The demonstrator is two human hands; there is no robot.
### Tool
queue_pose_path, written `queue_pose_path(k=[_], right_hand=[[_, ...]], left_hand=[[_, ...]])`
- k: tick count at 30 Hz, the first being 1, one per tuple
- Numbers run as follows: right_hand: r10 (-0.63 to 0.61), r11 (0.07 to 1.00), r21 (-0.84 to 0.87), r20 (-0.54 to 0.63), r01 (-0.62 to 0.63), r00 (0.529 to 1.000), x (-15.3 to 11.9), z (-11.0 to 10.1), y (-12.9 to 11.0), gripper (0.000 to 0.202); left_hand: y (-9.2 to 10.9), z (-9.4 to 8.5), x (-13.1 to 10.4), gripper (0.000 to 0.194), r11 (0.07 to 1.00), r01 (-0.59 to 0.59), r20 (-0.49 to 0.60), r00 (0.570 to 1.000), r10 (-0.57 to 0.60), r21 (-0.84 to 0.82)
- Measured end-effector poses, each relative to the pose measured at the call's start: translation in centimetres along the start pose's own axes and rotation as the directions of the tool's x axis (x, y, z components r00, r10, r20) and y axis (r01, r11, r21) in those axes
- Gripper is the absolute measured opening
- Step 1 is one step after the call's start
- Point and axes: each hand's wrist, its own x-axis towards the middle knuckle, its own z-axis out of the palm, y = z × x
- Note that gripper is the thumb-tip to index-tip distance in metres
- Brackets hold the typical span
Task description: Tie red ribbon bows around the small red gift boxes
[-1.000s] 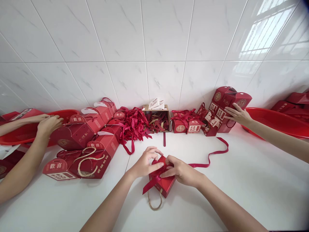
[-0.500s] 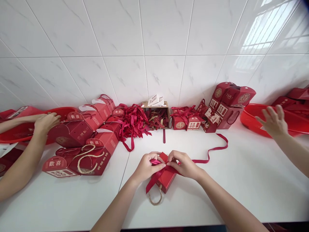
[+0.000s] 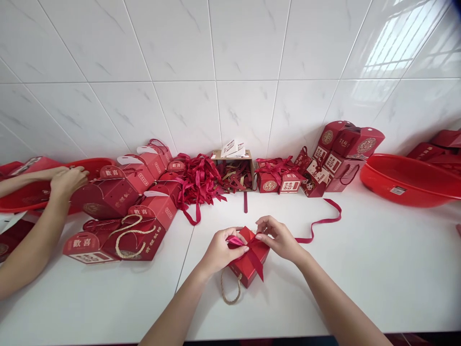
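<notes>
A small red box (image 3: 248, 275) with a loop of twisted rope (image 3: 231, 301) at its near end lies on the white table. Crimson ribbon (image 3: 256, 264) crosses its top, one tail hanging over the right side. My left hand (image 3: 224, 250), at the box's left, pinches a ribbon loop between thumb and fingers. At the upper right of the box, my right hand (image 3: 276, 239) has thumb and index finger closed near the ribbon; what lies between the fingertips is too small to make out.
Red gift boxes (image 3: 122, 235) stand at the left, beside a ribbon pile (image 3: 201, 180). A carton (image 3: 236, 175) of straps and stacked boxes (image 3: 342, 154) line the wall. A red basin (image 3: 410, 180) sits right. Another person's hands (image 3: 68, 181) work over the left basin (image 3: 97, 168).
The ribbon tail that hung at the box's left now lies across its right side. My right hand has shifted slightly right and up. The other person's hand over the right basin has gone from view.
</notes>
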Motion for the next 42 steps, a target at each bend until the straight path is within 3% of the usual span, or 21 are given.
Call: queue_pose_path(k=[2, 5, 23, 38, 42], right_hand=[[0.010, 1.000, 0.003, 0.039, -0.010, 0.999, 0.0, -0.3, 0.2, 0.040], [0.017, 1.000, -0.001, 0.053, -0.017, 0.998, -0.1, -0.5, 0.5, 0.030], [-0.036, 0.998, -0.061, -0.213, 0.024, 0.976, -0.3, 1.3, 0.2, 0.023], [0.152, 0.987, 0.084, -0.272, -0.134, 0.950, -0.5, 1.6, 0.7, 0.030], [0.260, 0.962, 0.160, -0.280, -0.222, 0.924, -1.0, 1.2, 0.9, 0.035]], left_hand=[[0.0, 0.0, 0.0, 0.013, 1.000, -0.004, -0.006, 1.000, 0.004, -0.005], [0.1, -0.1, -0.1, 0.013, 1.000, -0.017, 0.000, 1.000, 0.017, -0.011], [-0.8, 0.8, 0.1, 0.015, 0.999, -0.036, -0.055, 0.998, 0.036, 0.004], [-0.7, 0.9, 0.0, 0.019, 0.999, -0.027, -0.074, 0.997, 0.025, -0.027], [-0.4, 0.7, -0.3, 0.022, 0.986, -0.060, -0.045, 0.998, 0.054, -0.158]])
